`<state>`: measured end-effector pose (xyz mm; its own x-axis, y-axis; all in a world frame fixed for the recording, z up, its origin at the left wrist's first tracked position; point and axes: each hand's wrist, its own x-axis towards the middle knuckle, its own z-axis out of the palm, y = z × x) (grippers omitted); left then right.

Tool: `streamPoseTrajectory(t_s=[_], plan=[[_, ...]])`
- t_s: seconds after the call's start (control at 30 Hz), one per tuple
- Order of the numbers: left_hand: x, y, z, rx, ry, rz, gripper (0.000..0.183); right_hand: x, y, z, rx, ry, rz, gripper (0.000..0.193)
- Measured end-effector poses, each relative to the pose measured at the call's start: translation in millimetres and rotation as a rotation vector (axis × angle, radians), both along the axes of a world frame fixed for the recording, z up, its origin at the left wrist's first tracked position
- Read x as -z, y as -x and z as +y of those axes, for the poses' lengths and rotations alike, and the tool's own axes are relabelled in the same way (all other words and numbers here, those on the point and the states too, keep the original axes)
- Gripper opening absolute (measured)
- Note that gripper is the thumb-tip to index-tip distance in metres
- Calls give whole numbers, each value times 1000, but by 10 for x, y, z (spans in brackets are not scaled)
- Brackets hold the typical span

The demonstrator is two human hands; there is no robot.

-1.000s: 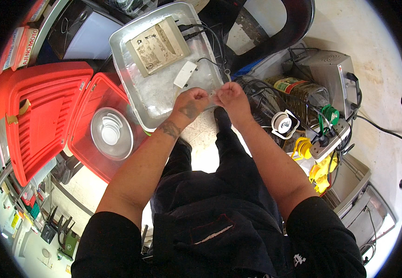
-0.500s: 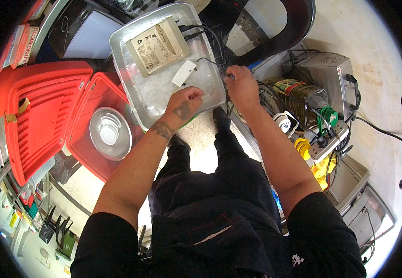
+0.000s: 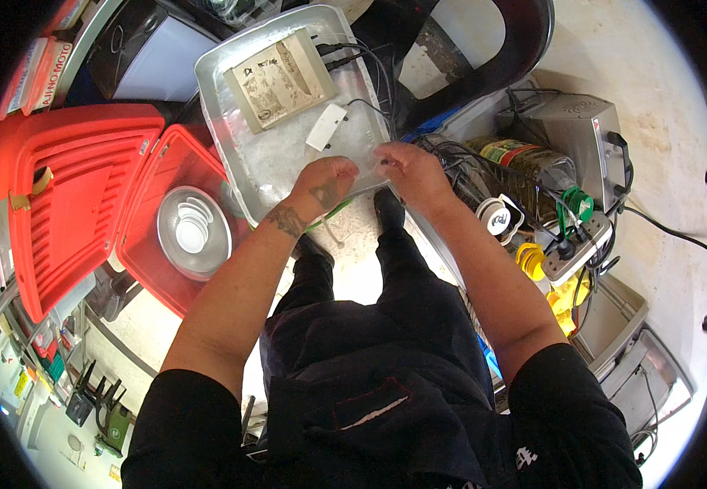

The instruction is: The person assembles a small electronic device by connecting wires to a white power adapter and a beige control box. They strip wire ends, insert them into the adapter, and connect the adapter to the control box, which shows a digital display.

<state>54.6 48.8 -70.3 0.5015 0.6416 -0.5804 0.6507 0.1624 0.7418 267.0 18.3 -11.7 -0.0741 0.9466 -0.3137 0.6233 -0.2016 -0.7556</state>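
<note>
At the near edge of a shallow metal tray (image 3: 268, 175), my left hand (image 3: 326, 181) is closed, fingers curled in. A thin pale strand (image 3: 333, 232) dangles below it; whether the fingers grip that strand is hidden. Across a small gap, my right hand (image 3: 409, 169) is closed in a pinch at the tray's near right corner. A tiny dark spot shows at its fingertips, too small to name. In the tray lie a flat beige box (image 3: 280, 81) with writing on top and a small white block (image 3: 326, 127) with a thin dark cable.
Left stands an open red bin (image 3: 137, 244) holding a metal bowl (image 3: 216, 244) with white dishes. On the right are tangled black cables (image 3: 451, 159), a large green-capped bottle (image 3: 533, 167), a power strip (image 3: 574, 253) and a metal appliance (image 3: 582, 130). A black chair (image 3: 525, 49) is beyond.
My right hand has moved left and toward me, closer to my left hand. The pale strand now shows below my left hand. The box and white block stay put.
</note>
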Motion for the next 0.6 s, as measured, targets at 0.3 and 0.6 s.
streamPoseTrajectory(t_s=[0.3, 0.6], plan=[[-19, -348, 57, -316, 429, -351, 25, 41, 66, 16, -16, 29, -77, 40], [74, -290, 115, -252, 178, -164, 21, 291, -6, 43, -118, 64, -78, 19]])
